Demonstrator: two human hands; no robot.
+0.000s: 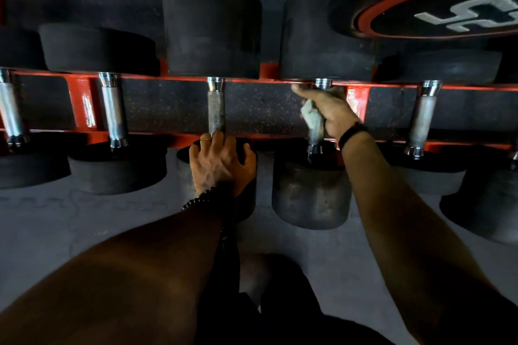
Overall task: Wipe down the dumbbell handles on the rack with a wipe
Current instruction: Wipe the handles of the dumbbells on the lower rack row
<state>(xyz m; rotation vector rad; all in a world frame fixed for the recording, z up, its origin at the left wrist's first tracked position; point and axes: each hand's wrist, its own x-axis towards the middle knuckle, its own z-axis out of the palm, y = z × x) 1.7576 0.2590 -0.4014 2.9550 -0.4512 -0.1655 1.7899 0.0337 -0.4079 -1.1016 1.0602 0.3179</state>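
Several black dumbbells with steel handles lie across a red rack (78, 101). My right hand (328, 109) grips the handle of the fourth dumbbell (315, 137) with a pale wipe (311, 116) wrapped between palm and metal, near the handle's far end. My left hand (221, 162) rests over the near head of the middle dumbbell (185, 176), fingers draped on its top rim, fingertips beside its knurled handle (215, 105). A ring sits on one left finger, and both wrists carry dark bands.
More steel handles stand to the left (113, 109) and to the right (423, 117). A large black weight plate with a red ring (420, 0) hangs over the top right. Grey rubber floor (84, 232) lies under the rack, and my dark-clad leg (280, 302) is below.
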